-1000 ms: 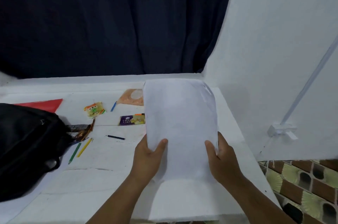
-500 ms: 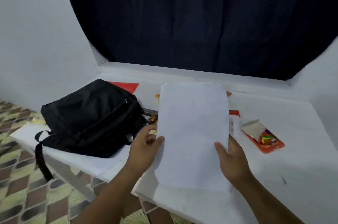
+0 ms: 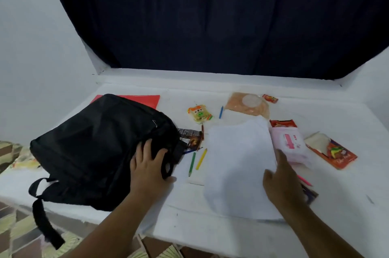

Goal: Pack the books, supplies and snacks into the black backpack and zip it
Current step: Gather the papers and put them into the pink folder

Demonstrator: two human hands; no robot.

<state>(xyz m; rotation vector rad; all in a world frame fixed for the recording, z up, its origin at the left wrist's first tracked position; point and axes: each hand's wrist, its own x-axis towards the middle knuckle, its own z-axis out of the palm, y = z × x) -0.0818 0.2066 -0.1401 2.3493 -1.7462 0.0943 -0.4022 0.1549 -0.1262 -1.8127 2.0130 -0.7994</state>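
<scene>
The black backpack (image 3: 94, 150) lies on its side on the left of the white table (image 3: 210, 230), a strap hanging off the front edge. My left hand (image 3: 148, 166) rests on its right end by the carry loop, fingers spread. My right hand (image 3: 281, 182) pinches the right edge of a white book (image 3: 237, 165), which lies low over the table's middle and looks blurred. Around it are a green pencil (image 3: 192, 163), a yellow pencil (image 3: 201, 158), a yellow snack packet (image 3: 199, 113), a pink packet (image 3: 289, 144) and an orange pack (image 3: 334, 152).
A red folder (image 3: 136, 100) pokes out behind the backpack. A beige-orange packet (image 3: 248, 104), a blue pencil (image 3: 220, 112) and a small red sweet (image 3: 270, 98) lie at the back. A dark curtain hangs behind. Patterned floor tiles show past the table's front-left edge.
My left hand has let go of the white book and moved onto the backpack. The book has come down toward the table, held by my right hand alone. The view swung left.
</scene>
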